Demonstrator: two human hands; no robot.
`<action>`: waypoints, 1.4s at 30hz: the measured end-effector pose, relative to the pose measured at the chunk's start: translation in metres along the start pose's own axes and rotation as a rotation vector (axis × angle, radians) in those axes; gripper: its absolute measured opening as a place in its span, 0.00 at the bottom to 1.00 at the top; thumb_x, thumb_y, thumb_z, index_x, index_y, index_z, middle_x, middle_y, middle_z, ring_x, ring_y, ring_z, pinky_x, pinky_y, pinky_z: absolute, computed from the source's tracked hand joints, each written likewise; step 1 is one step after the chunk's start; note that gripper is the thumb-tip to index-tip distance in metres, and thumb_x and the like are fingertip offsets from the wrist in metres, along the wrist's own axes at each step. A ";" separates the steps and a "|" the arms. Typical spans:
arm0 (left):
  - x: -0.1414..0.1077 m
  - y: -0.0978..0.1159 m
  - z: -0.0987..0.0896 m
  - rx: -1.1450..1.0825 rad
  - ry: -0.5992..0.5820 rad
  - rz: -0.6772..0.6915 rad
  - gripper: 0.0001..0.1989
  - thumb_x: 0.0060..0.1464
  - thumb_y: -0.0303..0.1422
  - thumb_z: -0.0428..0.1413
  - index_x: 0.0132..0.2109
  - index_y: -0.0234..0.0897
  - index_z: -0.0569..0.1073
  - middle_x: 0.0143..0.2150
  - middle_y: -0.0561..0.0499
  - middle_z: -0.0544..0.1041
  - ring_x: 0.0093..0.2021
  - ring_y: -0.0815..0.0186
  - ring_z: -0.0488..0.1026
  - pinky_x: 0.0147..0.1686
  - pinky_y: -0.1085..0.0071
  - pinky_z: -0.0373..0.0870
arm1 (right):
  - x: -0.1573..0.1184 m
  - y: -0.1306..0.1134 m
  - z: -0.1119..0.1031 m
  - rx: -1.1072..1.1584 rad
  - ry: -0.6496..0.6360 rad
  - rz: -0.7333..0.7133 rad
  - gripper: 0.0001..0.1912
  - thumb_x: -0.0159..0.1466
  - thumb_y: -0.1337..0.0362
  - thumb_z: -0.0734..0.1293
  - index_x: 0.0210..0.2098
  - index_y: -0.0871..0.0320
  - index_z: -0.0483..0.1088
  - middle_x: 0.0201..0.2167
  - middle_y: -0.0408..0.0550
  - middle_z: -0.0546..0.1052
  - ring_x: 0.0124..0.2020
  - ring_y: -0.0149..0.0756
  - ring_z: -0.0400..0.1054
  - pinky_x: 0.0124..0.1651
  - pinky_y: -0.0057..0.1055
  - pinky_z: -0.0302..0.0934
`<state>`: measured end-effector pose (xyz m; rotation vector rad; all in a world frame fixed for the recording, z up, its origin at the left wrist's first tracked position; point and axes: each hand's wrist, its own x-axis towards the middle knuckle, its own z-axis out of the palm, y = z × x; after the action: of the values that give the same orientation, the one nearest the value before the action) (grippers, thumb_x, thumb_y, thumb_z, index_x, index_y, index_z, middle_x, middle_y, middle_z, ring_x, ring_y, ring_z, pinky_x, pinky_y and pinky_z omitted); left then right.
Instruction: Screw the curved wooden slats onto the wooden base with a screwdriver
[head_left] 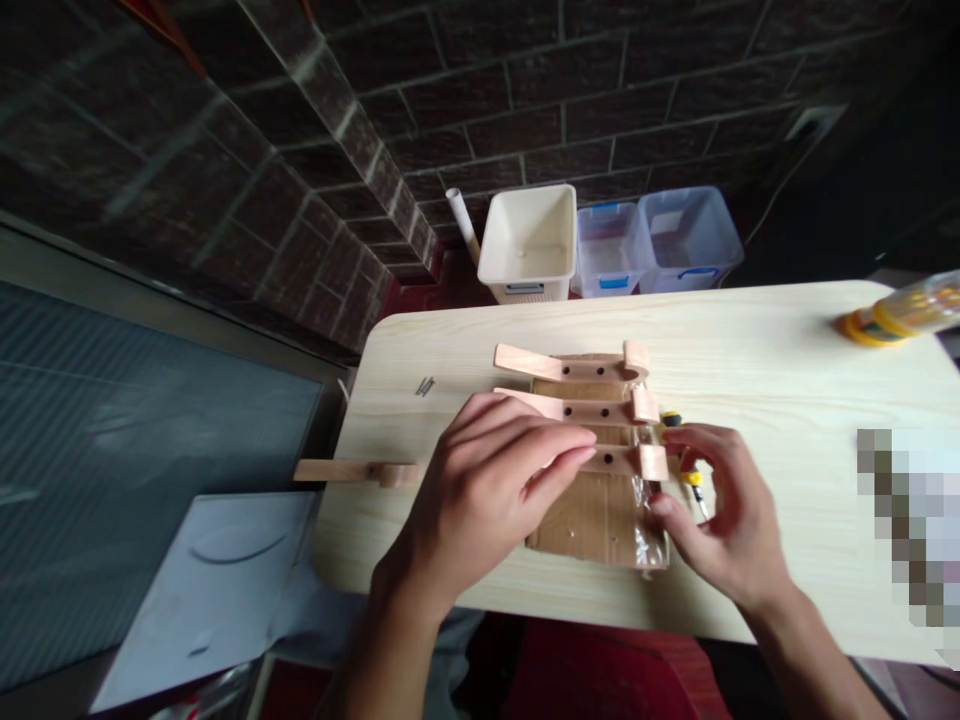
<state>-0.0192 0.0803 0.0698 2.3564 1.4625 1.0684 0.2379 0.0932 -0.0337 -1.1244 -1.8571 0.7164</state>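
Three wooden hook pieces lie side by side on a sheet of cardboard (581, 515): a far one (581, 370), a middle one (589, 411) and a near one (626, 461). Dark holes show in them. My left hand (487, 480) is over the left part of the near piece, thumb and forefinger pinched at one of its holes; anything between the tips is too small to make out. Beside the hooked ends, my right hand (727, 515) is curved with thumb and fingers apart, holding nothing. A yellow and black screwdriver (691, 478) lies partly behind its fingers.
Another wooden piece (356, 472) lies at the table's left edge. Small screws (425, 386) rest at the far left. A yellow-based clear container (900, 312) lies at the right. Beyond the table (450, 335) stand a cream bin (529, 240) and clear boxes (690, 235).
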 end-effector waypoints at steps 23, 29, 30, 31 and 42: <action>-0.009 0.006 0.027 0.128 -0.186 -0.020 0.05 0.70 0.25 0.58 0.48 0.39 0.76 0.38 0.53 0.84 0.38 0.65 0.78 0.49 0.60 0.67 | 0.005 -0.005 0.004 -0.059 -0.064 0.012 0.22 0.66 0.62 0.74 0.58 0.50 0.72 0.51 0.53 0.75 0.49 0.46 0.72 0.45 0.42 0.72; -0.010 0.009 0.030 0.149 -0.202 -0.013 0.05 0.70 0.25 0.57 0.48 0.39 0.76 0.36 0.52 0.84 0.38 0.65 0.78 0.49 0.59 0.66 | 0.005 -0.006 0.003 -0.028 -0.078 0.018 0.18 0.67 0.62 0.73 0.56 0.49 0.73 0.49 0.52 0.74 0.51 0.46 0.72 0.47 0.42 0.73; -0.010 0.009 0.030 0.150 -0.203 -0.015 0.05 0.70 0.25 0.57 0.47 0.39 0.76 0.36 0.52 0.84 0.39 0.65 0.78 0.49 0.59 0.66 | 0.005 -0.006 0.003 -0.025 -0.078 0.018 0.17 0.67 0.62 0.73 0.55 0.49 0.73 0.49 0.52 0.74 0.51 0.46 0.72 0.47 0.42 0.73; -0.010 0.009 0.031 0.149 -0.205 -0.018 0.05 0.70 0.25 0.57 0.47 0.39 0.76 0.36 0.53 0.84 0.39 0.64 0.79 0.50 0.59 0.66 | 0.005 -0.006 0.003 -0.023 -0.080 0.018 0.17 0.67 0.62 0.73 0.54 0.50 0.73 0.49 0.52 0.74 0.51 0.46 0.72 0.48 0.41 0.73; -0.011 0.006 0.033 0.128 -0.215 -0.030 0.06 0.69 0.24 0.56 0.47 0.38 0.77 0.39 0.52 0.85 0.40 0.65 0.80 0.55 0.60 0.69 | 0.007 -0.006 0.001 -0.005 -0.099 0.022 0.16 0.67 0.63 0.73 0.54 0.50 0.74 0.49 0.51 0.73 0.51 0.44 0.70 0.48 0.41 0.72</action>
<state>0.0043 0.0755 0.0435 2.4363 1.5214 0.7076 0.2324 0.0970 -0.0269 -1.1316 -1.9328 0.7935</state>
